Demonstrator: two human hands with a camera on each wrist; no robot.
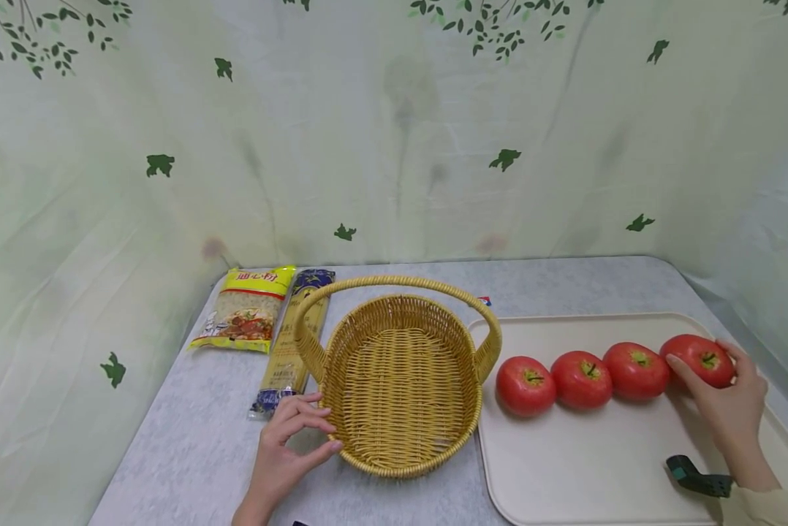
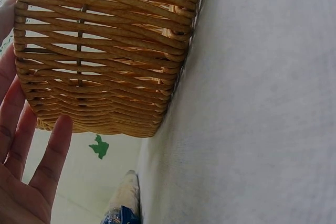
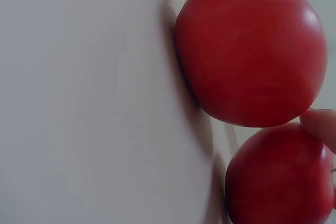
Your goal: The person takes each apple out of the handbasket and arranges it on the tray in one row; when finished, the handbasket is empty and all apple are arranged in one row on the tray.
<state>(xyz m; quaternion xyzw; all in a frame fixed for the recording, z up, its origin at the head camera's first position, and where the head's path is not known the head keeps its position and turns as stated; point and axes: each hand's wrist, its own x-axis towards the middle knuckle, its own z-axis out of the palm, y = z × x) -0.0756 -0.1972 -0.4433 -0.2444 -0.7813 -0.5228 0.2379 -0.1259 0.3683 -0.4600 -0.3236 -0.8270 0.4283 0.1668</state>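
Observation:
My right hand [image 1: 729, 398] holds the rightmost red apple [image 1: 696, 358] between thumb and fingers, at the right part of a cream tray [image 1: 585, 467]. In the right wrist view the held apple [image 3: 278, 179] is partly cut off, beside a neighbouring apple [image 3: 252, 51]. Several apples stand in a row on the tray, this one at the end. At the left side of a round wicker basket [image 1: 400, 394] with a tall handle, my left hand [image 1: 282, 449] touches the rim, fingers loosely extended. The left wrist view shows those fingers [image 2: 52, 156] along the woven wall.
Left of the basket lie a yellow-topped food bag [image 1: 245, 310] and a long pack of noodles [image 1: 292, 351], partly behind the handle. A small red and blue item [image 1: 485, 300] shows behind the handle. Leaf-patterned cloth [image 1: 394, 146] hangs behind the grey table [image 1: 170, 438].

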